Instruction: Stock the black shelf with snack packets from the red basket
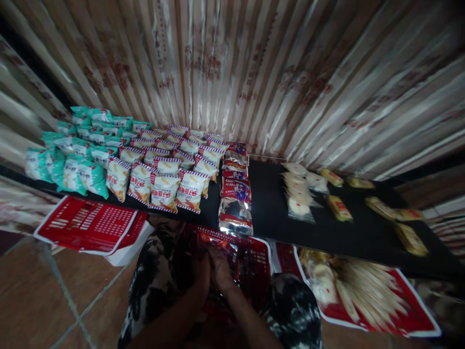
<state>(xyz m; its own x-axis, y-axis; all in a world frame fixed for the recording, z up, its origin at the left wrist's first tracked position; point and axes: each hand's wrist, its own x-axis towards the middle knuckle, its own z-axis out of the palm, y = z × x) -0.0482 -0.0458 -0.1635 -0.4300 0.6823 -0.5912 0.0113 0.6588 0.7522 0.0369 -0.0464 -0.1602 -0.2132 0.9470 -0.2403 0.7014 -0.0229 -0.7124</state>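
Note:
Both of my hands are close together, low over the red basket between my knees. My left hand and my right hand look closed around shiny red-and-clear snack packets lying just beyond the fingertips. Shadow hides the fingertips and how many packets they grip. Right above, at the shelf's front edge, a row of red-and-silver snack packets lies overlapping.
The narrow black shelf carries teal snack bags, white striped bags, clear packs of pale rounds and yellow packs. Red baskets stand below. Behind hangs a pleated plastic curtain.

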